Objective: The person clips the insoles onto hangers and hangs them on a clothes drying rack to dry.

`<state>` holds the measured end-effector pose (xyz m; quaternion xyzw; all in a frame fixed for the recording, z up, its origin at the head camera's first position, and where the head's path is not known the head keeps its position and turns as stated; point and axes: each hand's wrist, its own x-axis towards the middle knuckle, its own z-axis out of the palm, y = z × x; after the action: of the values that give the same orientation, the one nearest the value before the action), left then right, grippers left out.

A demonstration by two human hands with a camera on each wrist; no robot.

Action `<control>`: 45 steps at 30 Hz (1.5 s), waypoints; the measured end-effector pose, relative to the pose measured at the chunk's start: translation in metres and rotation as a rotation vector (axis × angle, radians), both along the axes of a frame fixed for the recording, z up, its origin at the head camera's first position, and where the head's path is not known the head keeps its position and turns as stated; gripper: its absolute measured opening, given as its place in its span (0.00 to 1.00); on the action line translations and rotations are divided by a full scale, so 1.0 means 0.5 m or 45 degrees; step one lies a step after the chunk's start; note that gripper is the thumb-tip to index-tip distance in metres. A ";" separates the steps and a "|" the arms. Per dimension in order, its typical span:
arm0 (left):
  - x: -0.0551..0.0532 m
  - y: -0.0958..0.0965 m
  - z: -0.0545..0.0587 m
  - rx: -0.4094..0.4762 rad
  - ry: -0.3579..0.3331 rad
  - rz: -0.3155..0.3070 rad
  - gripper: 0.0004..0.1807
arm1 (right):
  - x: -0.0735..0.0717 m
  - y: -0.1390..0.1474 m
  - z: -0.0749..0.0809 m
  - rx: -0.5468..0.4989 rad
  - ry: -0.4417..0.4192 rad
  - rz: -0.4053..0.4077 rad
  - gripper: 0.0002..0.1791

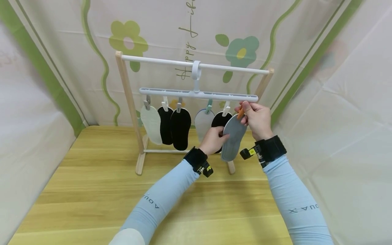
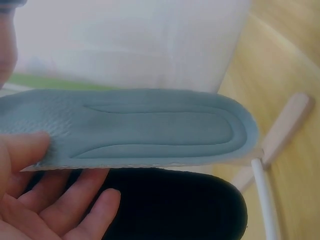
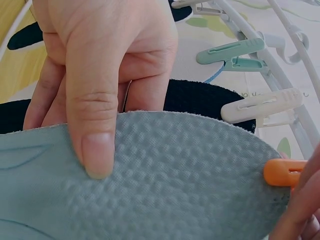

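A grey insole (image 1: 234,137) hangs at the right end of the white hanger (image 1: 171,92). My left hand (image 1: 212,140) pinches its edge, thumb on the grey face and fingers behind. At its top, my right hand (image 1: 257,119) pinches an orange clip (image 1: 241,111), whose tip lies over the insole's upper end in the right wrist view. Just behind the grey insole hangs a black insole (image 2: 185,205) from a white clip (image 3: 262,105). Beside that, a pale insole (image 1: 203,124) hangs from a green clip (image 3: 230,51).
Farther left on the hanger, a whitish insole (image 1: 151,125) and two black insoles, one of them (image 1: 180,129) nearest the middle, hang from clips. A wooden-legged rack (image 1: 130,98) with a white top rail carries the hanger on a wooden table (image 1: 92,190). A patterned curtain (image 1: 171,20) stands behind.
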<state>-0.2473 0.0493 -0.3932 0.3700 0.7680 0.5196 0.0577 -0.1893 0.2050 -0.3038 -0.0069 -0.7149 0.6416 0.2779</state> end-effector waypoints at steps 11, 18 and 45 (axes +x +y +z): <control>0.002 0.009 0.002 0.028 -0.020 0.009 0.10 | 0.000 0.003 0.002 -0.006 0.011 0.003 0.13; 0.003 0.016 0.004 0.027 -0.026 0.021 0.11 | 0.003 0.008 0.003 -0.017 0.026 0.014 0.12; -0.004 0.014 -0.024 -0.149 -0.077 0.036 0.15 | -0.003 0.018 -0.004 0.111 -0.169 0.039 0.25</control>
<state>-0.2495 0.0565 -0.4053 0.3394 0.8001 0.4854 0.0950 -0.1909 0.2141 -0.3060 -0.0263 -0.7591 0.6121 0.2201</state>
